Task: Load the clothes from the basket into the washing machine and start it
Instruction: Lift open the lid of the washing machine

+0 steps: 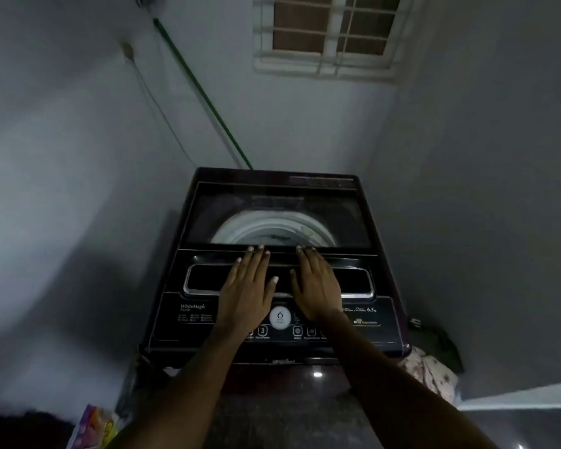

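Observation:
A dark top-loading washing machine (379, 338) stands in the room's corner, its glass lid (240, 215) down, with the pale drum visible through it. My left hand (248, 286) and my right hand (316, 286) lie flat, palms down, on the front part of the lid, fingertips at its fold line. Both hold nothing. The control panel (280, 319) with its round white display lies just under my wrists. A heap of clothes (431, 371), pinkish-white with a dark green piece behind, sits low at the machine's right side. No basket shows clearly.
Grey walls close in on the left, back and right. A barred window (331, 34) is high on the back wall. A green hose (204, 98) and a thin cord run down behind the machine. A colourful packet (94, 429) lies at the lower left.

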Action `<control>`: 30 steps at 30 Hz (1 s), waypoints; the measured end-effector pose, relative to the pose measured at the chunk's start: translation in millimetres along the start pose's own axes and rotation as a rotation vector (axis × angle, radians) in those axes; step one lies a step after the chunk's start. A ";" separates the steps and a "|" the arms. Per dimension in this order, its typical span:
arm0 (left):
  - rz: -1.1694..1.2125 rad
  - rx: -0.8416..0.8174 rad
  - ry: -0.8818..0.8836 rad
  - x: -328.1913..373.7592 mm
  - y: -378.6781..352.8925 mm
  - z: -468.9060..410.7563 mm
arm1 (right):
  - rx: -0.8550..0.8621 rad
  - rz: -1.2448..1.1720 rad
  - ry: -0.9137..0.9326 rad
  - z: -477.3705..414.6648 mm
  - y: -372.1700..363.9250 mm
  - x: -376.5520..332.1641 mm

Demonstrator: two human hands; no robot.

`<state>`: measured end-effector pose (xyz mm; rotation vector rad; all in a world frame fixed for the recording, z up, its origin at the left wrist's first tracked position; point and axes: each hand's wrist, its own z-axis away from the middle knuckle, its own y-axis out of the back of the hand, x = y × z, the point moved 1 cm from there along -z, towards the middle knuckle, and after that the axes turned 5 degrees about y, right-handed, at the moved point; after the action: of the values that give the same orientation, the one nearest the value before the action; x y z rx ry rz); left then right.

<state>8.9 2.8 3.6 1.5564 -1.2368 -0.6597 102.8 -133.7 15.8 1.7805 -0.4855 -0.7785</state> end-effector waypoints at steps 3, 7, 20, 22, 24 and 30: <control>0.010 -0.061 0.024 -3.8 -5.8 4.7 | 0.000 0.052 -0.045 0.4 -5.9 4.3; 0.005 -0.112 0.010 -7.9 -13.1 15.7 | -0.077 0.096 -0.074 -10.2 -5.6 5.1; 0.023 0.492 -0.177 -5.9 69.3 -68.9 | -0.346 -0.121 -0.135 -109.6 135.2 -13.5; 0.023 0.516 -0.193 -8.4 83.2 -94.7 | -0.176 -0.077 -0.095 -108.5 153.5 -21.8; 0.049 0.559 -0.209 -9.3 94.8 -117.0 | 0.170 -0.035 -0.038 -95.4 158.1 -29.5; 0.183 0.672 -0.257 -8.2 119.5 -171.5 | 0.640 -0.012 0.020 -83.4 111.0 -38.9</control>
<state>108.0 75.7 172.8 1.8967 -1.9044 -0.3390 139.9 -89.2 147.8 2.3764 -0.7715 -0.6509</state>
